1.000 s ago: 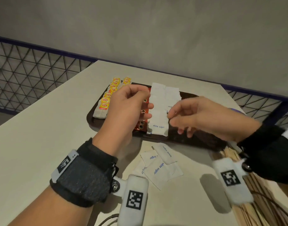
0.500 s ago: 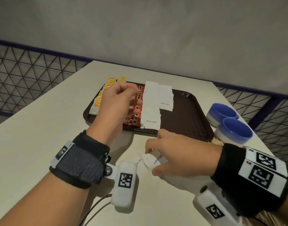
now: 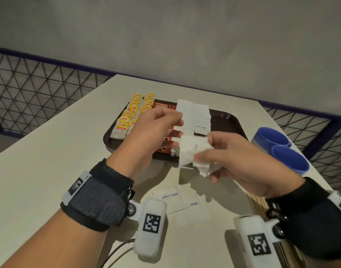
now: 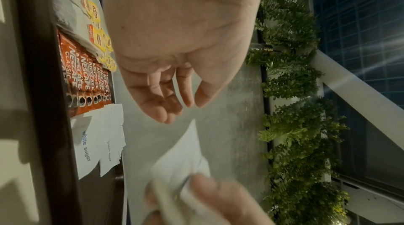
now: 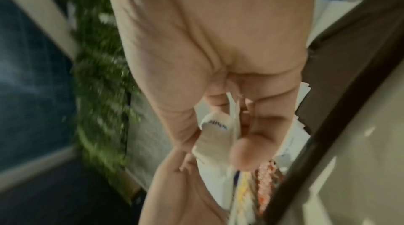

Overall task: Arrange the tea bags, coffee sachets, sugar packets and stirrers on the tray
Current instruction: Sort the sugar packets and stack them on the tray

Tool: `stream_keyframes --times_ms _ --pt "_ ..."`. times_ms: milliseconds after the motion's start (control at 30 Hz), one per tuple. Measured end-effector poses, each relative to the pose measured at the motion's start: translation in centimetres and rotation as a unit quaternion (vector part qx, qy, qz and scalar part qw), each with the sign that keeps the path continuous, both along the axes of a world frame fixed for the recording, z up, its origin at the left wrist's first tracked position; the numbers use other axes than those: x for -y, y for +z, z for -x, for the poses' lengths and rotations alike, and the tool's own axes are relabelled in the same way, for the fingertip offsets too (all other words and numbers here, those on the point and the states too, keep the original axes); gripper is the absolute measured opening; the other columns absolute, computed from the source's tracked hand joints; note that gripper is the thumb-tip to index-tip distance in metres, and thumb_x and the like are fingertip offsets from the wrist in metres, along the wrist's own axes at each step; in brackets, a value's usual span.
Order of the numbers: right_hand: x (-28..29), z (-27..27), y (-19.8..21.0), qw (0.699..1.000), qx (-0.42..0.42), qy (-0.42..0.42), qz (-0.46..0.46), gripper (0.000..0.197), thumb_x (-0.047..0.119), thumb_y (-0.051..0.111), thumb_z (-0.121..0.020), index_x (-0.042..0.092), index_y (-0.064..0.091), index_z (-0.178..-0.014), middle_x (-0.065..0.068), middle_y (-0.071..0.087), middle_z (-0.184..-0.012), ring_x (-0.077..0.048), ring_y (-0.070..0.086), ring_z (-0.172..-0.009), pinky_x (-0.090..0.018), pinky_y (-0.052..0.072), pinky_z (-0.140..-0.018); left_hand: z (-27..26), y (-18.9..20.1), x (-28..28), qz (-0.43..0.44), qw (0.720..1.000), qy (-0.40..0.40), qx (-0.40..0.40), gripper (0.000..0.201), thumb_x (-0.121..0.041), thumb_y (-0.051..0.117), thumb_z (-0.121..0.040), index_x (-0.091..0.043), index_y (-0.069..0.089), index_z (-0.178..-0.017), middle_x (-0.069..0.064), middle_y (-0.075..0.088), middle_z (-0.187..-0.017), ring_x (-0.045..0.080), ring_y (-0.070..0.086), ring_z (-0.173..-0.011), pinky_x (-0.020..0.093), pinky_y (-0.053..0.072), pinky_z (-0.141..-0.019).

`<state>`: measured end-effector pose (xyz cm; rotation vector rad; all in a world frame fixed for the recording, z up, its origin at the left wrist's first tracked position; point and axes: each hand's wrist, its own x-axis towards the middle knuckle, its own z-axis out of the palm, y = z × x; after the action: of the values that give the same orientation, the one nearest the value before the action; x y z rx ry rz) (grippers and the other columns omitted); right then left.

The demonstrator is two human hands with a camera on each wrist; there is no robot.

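Tea bags point(image 3: 130, 118) with yellow tags lie in two rows at the left end of the brown tray point(image 3: 230, 120), upper centre of the head view. Beside them sit red coffee sachets point(image 4: 84, 80), then white sugar packets point(image 3: 196, 117) in overlapping rows. The left hand point(image 3: 152, 136) hovers over the sachets, fingers loosely curled and holding nothing. Right of it, the right hand point(image 3: 237, 161) pinches a small bunch of sugar packets point(image 3: 193, 153) between thumb and fingers. Below, loose packets point(image 3: 171, 198) lie on the counter point(image 3: 50, 151). Two blue cups point(image 3: 281, 149) stand at right.
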<state>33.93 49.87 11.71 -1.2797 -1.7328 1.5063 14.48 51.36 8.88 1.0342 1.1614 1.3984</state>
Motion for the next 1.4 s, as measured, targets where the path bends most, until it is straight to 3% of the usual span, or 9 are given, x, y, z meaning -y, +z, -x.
stream_keyframes --times_ms 133,233,367,600,767,967,1133,1267,1400 --pt "-0.6 1.6 -1.0 0.981 -0.173 -0.084 0.034 0.015 0.009 0.065 -0.095 0.0 0.061 -0.107 -0.019 0.071 -0.096 -0.03 0.062 -0.079 -0.029 0.046 -0.048 -1.0 0.1 0.5 -0.009 0.998 -0.061 -0.006 0.038 -0.035 0.067 -0.098 0.001 0.068 -0.109 0.007 0.073 -0.092 0.016 0.069 -0.072 0.03 0.055 -0.059" --pt "-0.8 2.9 -1.9 0.967 -0.227 -0.112 0.022 0.027 0.018 0.063 -0.098 -0.005 0.058 -0.112 -0.013 0.073 -0.093 -0.027 0.069 -0.077 -0.029 0.047 -0.051 -1.3 0.0 0.8 -0.04 0.997 -0.07 -0.021 0.025 -0.031 0.071 -0.094 -0.006 0.071 -0.095 0.008 0.072 -0.085 0.016 0.071 -0.076 0.027 0.057 -0.06" --pt "-0.9 3.2 -2.7 0.956 -0.263 -0.128 0.028 0.035 0.031 0.057 -0.101 -0.001 0.063 -0.114 -0.007 0.071 -0.086 -0.013 0.065 -0.064 -0.028 0.048 -0.052 -1.0 -0.5 0.5 -0.06 0.997 -0.026 -0.027 0.014 -0.021 0.076 -0.091 -0.008 0.072 -0.09 0.012 0.076 -0.091 0.02 0.072 -0.081 0.037 0.062 -0.071" --pt "-0.8 2.9 -3.5 0.914 -0.362 -0.126 0.13 0.035 0.032 0.06 -0.096 0.006 0.071 -0.117 -0.014 0.069 -0.09 -0.019 0.058 -0.066 -0.028 0.047 -0.053 -1.1 -0.7 0.2 -0.062 0.997 0.034 -0.009 0.018 -0.019 0.075 -0.092 -0.009 0.067 -0.081 0.01 0.076 -0.084 0.015 0.072 -0.073 0.029 0.059 -0.062" --pt "-1.2 2.5 -4.4 0.937 -0.314 -0.138 0.064 0.024 0.018 0.069 -0.092 0.002 0.07 -0.109 -0.01 0.073 -0.09 -0.014 0.061 -0.066 -0.028 0.051 -0.054 -0.9 -0.4 0.3 -0.066 0.996 0.057 -0.008 0.019 -0.019 0.076 -0.092 -0.01 0.067 -0.077 0.019 0.077 -0.094 0.02 0.069 -0.074 0.034 0.059 -0.064" --pt "-1.3 1.8 -4.2 0.928 -0.293 -0.231 0.003 0.009 0.016 0.07 -0.093 0.007 0.07 -0.095 -0.011 0.075 -0.093 -0.017 0.06 -0.067 -0.028 0.05 -0.054 -0.8 -0.6 0.0 -0.044 0.994 0.088 0.043 0.018 -0.017 0.075 -0.092 -0.015 0.066 -0.076 0.014 0.077 -0.099 0.021 0.071 -0.079 0.024 0.056 -0.056" --pt "-1.2 1.2 -3.8 0.921 -0.259 -0.268 -0.11 0.013 0.017 0.073 -0.091 0.021 0.071 -0.103 0.008 0.077 -0.099 -0.012 0.06 -0.069 -0.03 0.053 -0.062 -1.0 -0.3 0.2 -0.009 0.998 0.048 0.028 0.01 -0.006 0.071 -0.094 -0.012 0.065 -0.1 0.02 0.071 -0.099 0.024 0.071 -0.06 0.026 0.055 -0.049" --pt "-1.0 1.5 -4.0 0.925 -0.197 -0.247 -0.212 0.02 0.007 0.075 -0.088 0.026 0.075 -0.094 0.014 0.073 -0.084 -0.003 0.059 -0.06 -0.022 0.052 -0.057 -1.5 -0.5 0.4 0.009 1.0 -0.014 -0.004 0.012 -0.004 0.068 -0.096 -0.009 0.065 -0.107 0.02 0.063 -0.088 0.019 0.063 -0.049 0.024 0.05 -0.045" --pt "-0.7 2.0 -4.3 0.923 -0.126 -0.211 -0.298 0.041 -0.013 0.065 -0.087 0.025 0.078 -0.078 0.0 0.063 -0.108 0.003 0.063 -0.101 -0.018 0.056 -0.078 -1.6 -0.6 0.3 0.02 1.0 -0.017 -0.006 0.018 0.003 0.058 -0.099 -0.005 0.074 -0.099 0.011 0.072 -0.074 0.016 0.06 -0.046 0.023 0.048 -0.044"
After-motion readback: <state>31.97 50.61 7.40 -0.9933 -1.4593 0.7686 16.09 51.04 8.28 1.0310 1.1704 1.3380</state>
